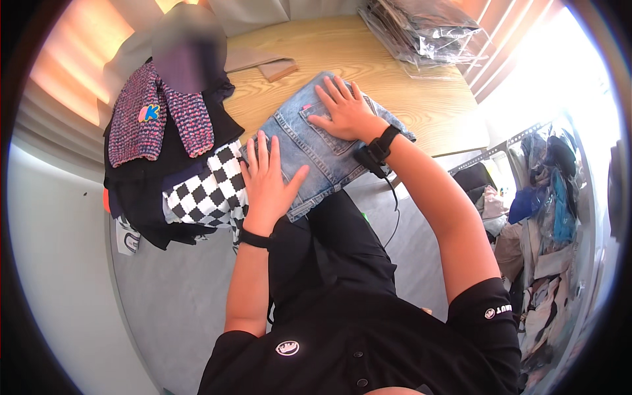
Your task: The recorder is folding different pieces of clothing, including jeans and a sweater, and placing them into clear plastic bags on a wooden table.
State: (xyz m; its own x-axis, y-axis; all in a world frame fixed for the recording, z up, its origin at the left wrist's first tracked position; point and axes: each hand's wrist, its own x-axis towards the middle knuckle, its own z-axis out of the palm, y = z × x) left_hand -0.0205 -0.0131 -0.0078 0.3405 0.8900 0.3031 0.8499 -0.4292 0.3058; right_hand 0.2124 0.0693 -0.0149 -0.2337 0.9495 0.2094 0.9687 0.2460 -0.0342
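Observation:
A folded pair of light blue jeans (296,135) lies at the near edge of the wooden table, a back pocket facing up and its lower end reaching past the edge. My left hand (268,181) rests on the left side of the denim, fingers spread. Farther up, my right hand (345,113) lies flat across the pocket, its fingers apart too. Neither hand grips anything. A black checkered white cloth (209,187) sits right beside my left hand. On my right wrist is a black strapped device (376,150) with a cable hanging down.
Heaped garments at the left include a pink-and-blue knit piece (137,118) and black cloth (141,207). Clear plastic-bagged items (421,33) stack at the table's far right. A brown flat strip (276,68) lies behind the jeans. Shelves of clothes (536,197) stand at right.

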